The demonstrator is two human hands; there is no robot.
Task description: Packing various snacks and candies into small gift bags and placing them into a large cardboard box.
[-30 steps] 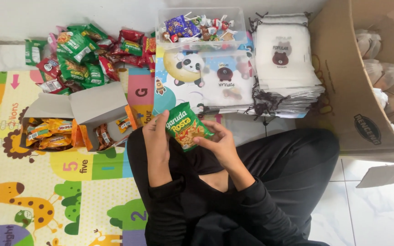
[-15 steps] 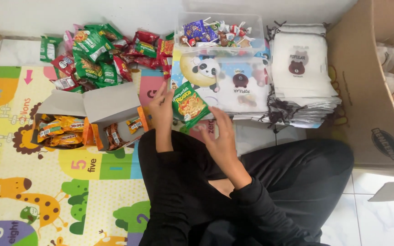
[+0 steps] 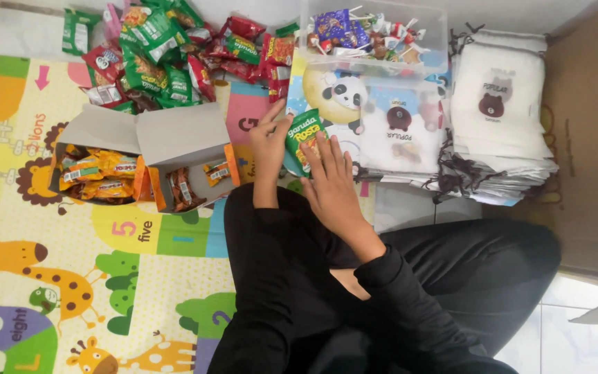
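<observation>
**Green snack packet held between both hands over the panda bag**

The left hand (image 3: 269,142) pinches the left edge of a small green snack packet (image 3: 303,138), fingers closed lightly on it. The right hand (image 3: 332,181) lies over the packet's lower right side, fingers spread and fairly flat, so its grip looks more like a steadying press than a full clasp. The packet sits just above a white drawstring bag with a panda print (image 3: 344,97), at the bag's near edge.

To handle this well, I judge it best to keep the pinch on the sealed edge, not the puffed middle, so the contents are not crushed, and to keep the packet flat and square to the bag beneath.

The work goes on at floor level: a foam play mat (image 3: 70,277) with animals, numbers and letters covers the floor, with pale tile (image 3: 576,325) showing at the right. On the mat are a heap of red and green snack packets (image 3: 167,55), an open cardboard box of orange-wrapped snacks (image 3: 140,163), a clear plastic tub of sweets (image 3: 375,34) and a stack of white drawstring bags (image 3: 500,118). A large brown carton (image 3: 590,173) stands at the right.
</observation>
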